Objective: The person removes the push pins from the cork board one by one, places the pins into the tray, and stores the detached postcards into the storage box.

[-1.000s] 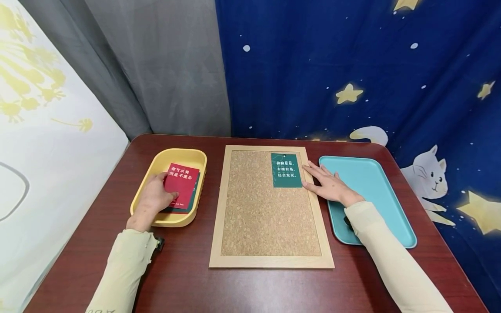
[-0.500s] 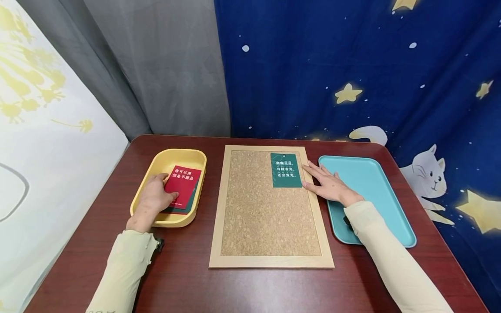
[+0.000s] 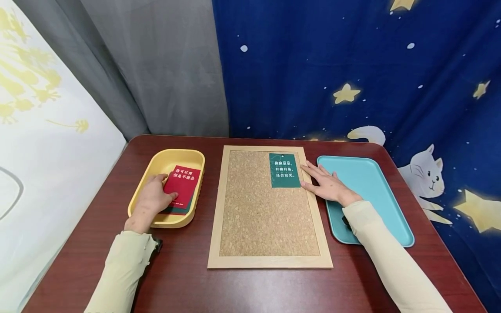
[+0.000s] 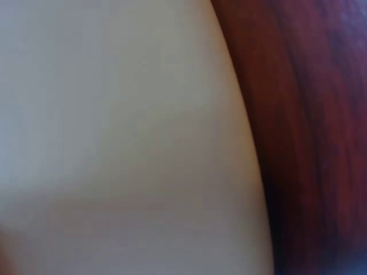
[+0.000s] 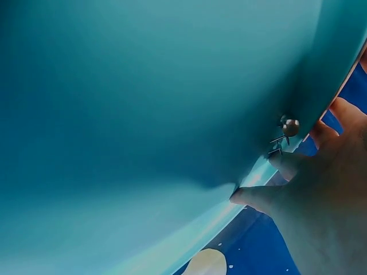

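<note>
My left hand [image 3: 150, 195] reaches into the yellow basket [image 3: 156, 158]. Its thumb lies over the left part of a red card [image 3: 185, 184] with white writing, and the fingers bend at the card's left edge, gripping it. A dark green card [image 3: 180, 210] shows under the red one. On the corkboard [image 3: 266, 221], a green card [image 3: 285, 171] with white writing lies at the upper right, a small pale dot at its top. Fingers spread, my right hand [image 3: 328, 184] rests on the wooden frame's right side, beside that card. The left wrist view is mostly blurred sleeve.
A blue tray [image 3: 369, 174] lies right of the corkboard, partly under my right forearm. In the right wrist view, metal-headed pushpins [image 5: 291, 127] sit near the tray's rim. The dark red table [image 3: 250, 291] runs back to the curtains [image 3: 274, 87].
The red card has shifted and turned slightly over the green card under it, while my left hand stays almost in place. My right hand stays on the frame.
</note>
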The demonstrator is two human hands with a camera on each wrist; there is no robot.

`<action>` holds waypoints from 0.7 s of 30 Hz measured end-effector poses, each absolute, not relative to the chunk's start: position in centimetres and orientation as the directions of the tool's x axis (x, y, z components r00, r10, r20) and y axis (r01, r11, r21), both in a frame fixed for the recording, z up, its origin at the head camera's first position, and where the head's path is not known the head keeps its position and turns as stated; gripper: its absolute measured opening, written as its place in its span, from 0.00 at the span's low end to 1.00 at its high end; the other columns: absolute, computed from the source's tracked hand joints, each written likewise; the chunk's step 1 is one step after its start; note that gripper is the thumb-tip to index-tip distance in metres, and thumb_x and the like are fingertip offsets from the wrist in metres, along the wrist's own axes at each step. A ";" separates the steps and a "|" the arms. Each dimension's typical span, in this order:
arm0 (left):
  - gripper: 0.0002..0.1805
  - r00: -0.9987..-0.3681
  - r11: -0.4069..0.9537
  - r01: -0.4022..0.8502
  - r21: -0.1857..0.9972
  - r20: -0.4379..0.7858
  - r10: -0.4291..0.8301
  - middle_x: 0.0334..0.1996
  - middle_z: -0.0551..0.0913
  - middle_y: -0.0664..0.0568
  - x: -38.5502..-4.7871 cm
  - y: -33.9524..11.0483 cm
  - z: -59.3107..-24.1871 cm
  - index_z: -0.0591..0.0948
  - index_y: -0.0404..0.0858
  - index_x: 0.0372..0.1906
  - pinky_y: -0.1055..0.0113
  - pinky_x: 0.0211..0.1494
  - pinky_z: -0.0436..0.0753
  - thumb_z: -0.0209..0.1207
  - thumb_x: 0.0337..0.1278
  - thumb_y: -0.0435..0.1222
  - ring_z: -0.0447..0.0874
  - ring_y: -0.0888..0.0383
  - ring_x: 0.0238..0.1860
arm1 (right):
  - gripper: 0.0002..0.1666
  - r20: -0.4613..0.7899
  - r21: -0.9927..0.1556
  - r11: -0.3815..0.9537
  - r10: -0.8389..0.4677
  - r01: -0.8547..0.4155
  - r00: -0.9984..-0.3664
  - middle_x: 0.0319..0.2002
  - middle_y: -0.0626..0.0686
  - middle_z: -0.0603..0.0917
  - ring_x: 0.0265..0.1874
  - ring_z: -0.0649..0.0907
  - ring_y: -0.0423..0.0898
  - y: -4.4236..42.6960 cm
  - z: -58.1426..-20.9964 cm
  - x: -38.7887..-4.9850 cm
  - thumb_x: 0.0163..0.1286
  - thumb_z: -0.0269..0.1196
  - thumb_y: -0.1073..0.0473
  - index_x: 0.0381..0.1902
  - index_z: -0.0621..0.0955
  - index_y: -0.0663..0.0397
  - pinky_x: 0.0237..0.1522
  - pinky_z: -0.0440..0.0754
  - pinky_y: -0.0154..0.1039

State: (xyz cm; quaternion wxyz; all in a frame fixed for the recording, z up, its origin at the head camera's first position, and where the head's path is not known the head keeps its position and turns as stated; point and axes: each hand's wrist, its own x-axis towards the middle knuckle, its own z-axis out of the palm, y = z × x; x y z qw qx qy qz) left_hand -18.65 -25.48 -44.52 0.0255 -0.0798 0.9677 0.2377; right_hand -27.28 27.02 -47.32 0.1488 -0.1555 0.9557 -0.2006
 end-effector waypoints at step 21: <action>0.30 -0.969 0.838 -0.012 0.545 0.201 -0.145 0.65 0.73 0.32 -18.7 -23.9 -43.1 0.73 0.31 0.69 0.37 0.66 0.80 0.65 0.67 0.38 0.76 0.35 0.60 | 0.46 -0.203 -0.420 0.873 -0.358 -0.249 -0.912 0.87 0.47 0.45 0.86 0.43 0.61 26.9 -47.3 -27.2 0.76 0.51 0.26 0.85 0.52 0.28 0.76 0.36 0.80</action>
